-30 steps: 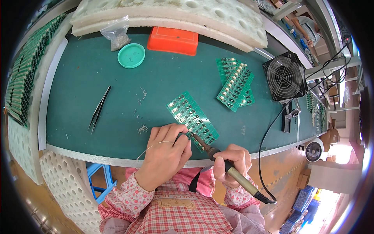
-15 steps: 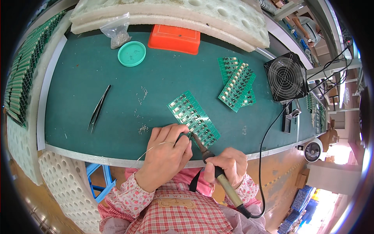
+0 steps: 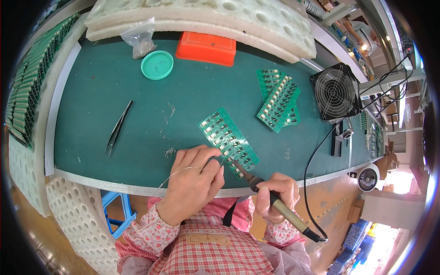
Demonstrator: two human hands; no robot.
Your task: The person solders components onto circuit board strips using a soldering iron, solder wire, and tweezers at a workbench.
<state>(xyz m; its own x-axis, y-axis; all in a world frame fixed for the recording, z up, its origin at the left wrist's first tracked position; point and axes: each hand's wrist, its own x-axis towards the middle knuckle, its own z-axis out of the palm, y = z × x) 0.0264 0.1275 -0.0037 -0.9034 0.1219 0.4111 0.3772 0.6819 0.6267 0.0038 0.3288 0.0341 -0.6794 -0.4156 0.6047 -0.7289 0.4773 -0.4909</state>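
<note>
A green circuit board panel (image 3: 229, 141) with rows of small white and black parts lies slantwise on the bench. My left hand (image 3: 192, 185) is closed on a thin solder wire (image 3: 166, 179), its fingertips at the panel's lower left edge. The wire loops back past my wrist. In my right hand (image 3: 280, 195) is a soldering iron (image 3: 293, 219), gripped by its handle, with its tip over the lower part of the panel. Whether the tip touches a joint cannot be made out.
Black tweezers (image 3: 119, 128) lie at left, near scattered tiny parts (image 3: 169, 110). Behind are a green lid (image 3: 157, 65), a plastic bag (image 3: 142, 43) and a red box (image 3: 206, 47). More boards (image 3: 278, 101) overlap at right, beside a black fan (image 3: 337, 91) and the iron's cord (image 3: 307, 169).
The soldering iron and my right hand have shifted right and slightly toward me. Its tip has moved a little away from my left fingertips. My left hand stays nearly in place.
</note>
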